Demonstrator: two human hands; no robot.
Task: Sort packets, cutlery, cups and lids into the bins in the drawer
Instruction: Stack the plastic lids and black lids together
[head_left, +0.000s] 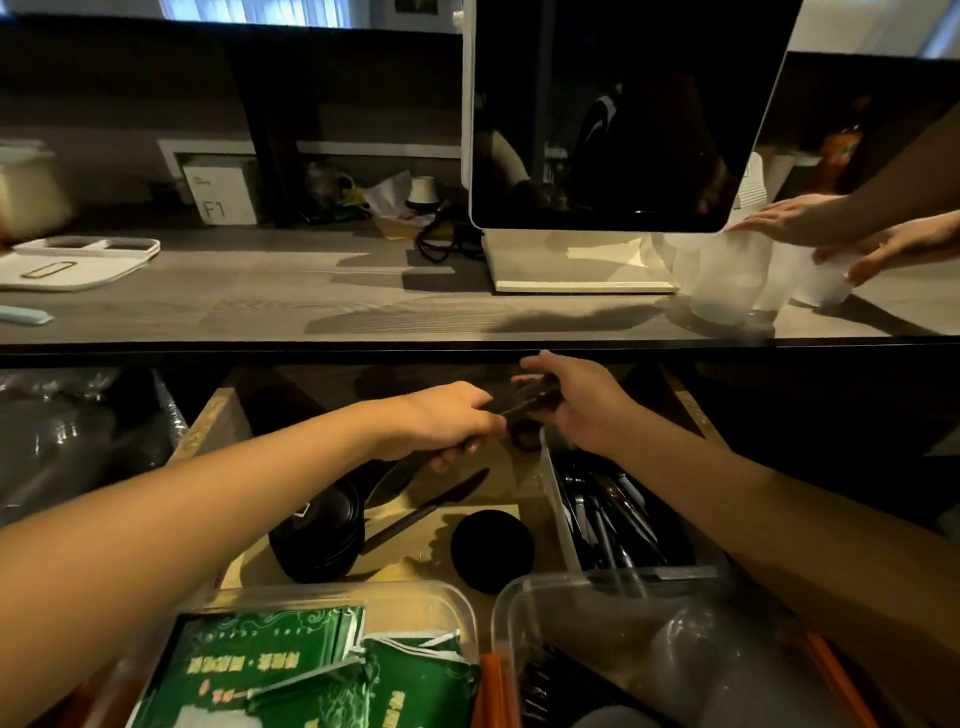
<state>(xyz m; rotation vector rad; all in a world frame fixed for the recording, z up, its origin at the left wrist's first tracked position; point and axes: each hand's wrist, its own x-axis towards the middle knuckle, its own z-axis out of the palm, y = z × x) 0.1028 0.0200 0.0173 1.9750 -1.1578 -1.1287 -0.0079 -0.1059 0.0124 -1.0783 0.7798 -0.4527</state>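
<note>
left hand (441, 421) grips black cutlery (524, 402) | right hand (582, 405) pinches its far end | both above drawer (208, 421), knife (426, 509) below

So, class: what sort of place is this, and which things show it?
Probably a café or takeaway service counter: a counter screen, stacked clear cups, and a drawer of black plastic cutlery and green packets.

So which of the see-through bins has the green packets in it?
The near-left bin, at the front of the drawer, holds the green packets. The long bin on the right holds dark cutlery, and the near-right bin holds none.
</note>
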